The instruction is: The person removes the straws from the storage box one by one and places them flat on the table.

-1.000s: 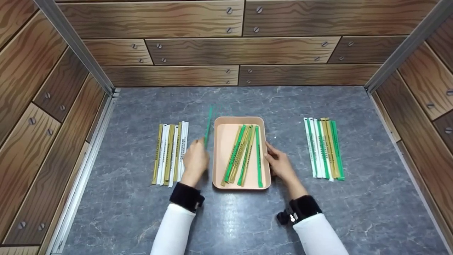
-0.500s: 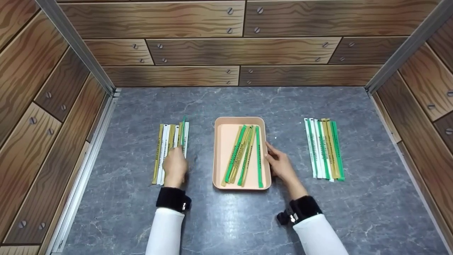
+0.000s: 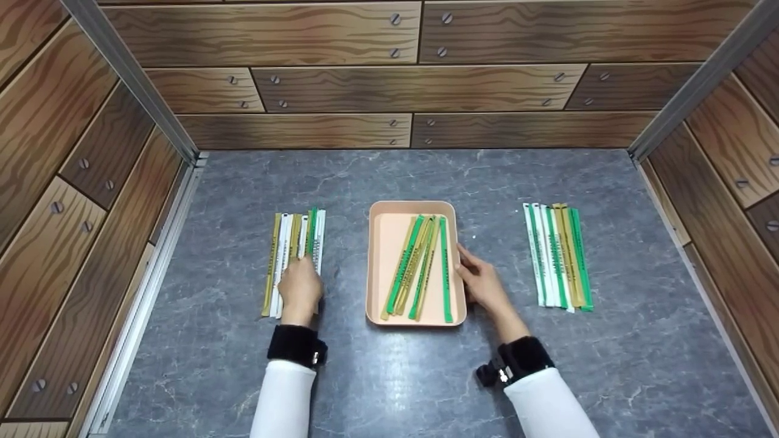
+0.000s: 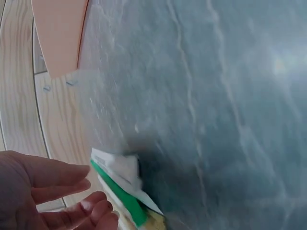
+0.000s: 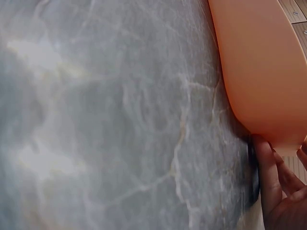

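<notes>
My left hand (image 3: 299, 285) rests on the near end of a left pile (image 3: 283, 249) of gold, white and green paper-wrapped sticks. A green stick (image 3: 313, 230) lies on that pile just past my fingers. In the left wrist view my fingers (image 4: 72, 184) are relaxed and apart from the green stick's end (image 4: 120, 197). A peach tray (image 3: 382, 255) in the middle holds several green and gold sticks (image 3: 420, 267). My right hand (image 3: 478, 278) touches the tray's right rim. One finger (image 5: 266, 167) lies straight against the tray wall (image 5: 259, 67).
A second row of white, green and gold sticks (image 3: 557, 255) lies to the right of the tray on the grey marbled tabletop (image 3: 389, 377). Wood-pattern walls (image 3: 414, 85) close in the back and both sides.
My left hand carried a green stick from beside the tray leftward to the left pile, laid it there, and now rests at the pile's near end. The right hand has stayed put.
</notes>
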Demonstrator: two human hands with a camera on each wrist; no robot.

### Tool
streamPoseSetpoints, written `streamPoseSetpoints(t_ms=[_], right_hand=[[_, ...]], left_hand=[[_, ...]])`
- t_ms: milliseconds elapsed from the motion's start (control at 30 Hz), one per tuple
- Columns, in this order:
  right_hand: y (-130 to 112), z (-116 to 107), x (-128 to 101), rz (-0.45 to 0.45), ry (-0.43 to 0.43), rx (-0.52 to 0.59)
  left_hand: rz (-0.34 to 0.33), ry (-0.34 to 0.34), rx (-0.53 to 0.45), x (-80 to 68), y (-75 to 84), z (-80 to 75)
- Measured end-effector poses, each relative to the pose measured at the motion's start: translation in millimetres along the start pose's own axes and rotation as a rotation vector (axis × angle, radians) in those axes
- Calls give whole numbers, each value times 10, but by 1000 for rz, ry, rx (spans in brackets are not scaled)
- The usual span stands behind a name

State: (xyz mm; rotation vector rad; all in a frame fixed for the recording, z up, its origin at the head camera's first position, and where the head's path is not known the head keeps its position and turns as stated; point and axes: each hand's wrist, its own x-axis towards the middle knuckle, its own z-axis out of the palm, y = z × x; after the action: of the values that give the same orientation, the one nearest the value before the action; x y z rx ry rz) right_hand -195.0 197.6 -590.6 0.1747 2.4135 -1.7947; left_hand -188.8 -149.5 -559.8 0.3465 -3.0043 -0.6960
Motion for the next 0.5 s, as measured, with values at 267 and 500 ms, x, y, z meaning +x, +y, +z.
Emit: streamPoseSetpoints(t_ms=[267, 500], right_hand=[[-22, 6, -7, 16, -2, -5], [6, 2, -3, 21, 10, -9]], left_hand=[[279, 25, -82, -170, 514, 73], [360, -131, -136, -307, 931, 256]])
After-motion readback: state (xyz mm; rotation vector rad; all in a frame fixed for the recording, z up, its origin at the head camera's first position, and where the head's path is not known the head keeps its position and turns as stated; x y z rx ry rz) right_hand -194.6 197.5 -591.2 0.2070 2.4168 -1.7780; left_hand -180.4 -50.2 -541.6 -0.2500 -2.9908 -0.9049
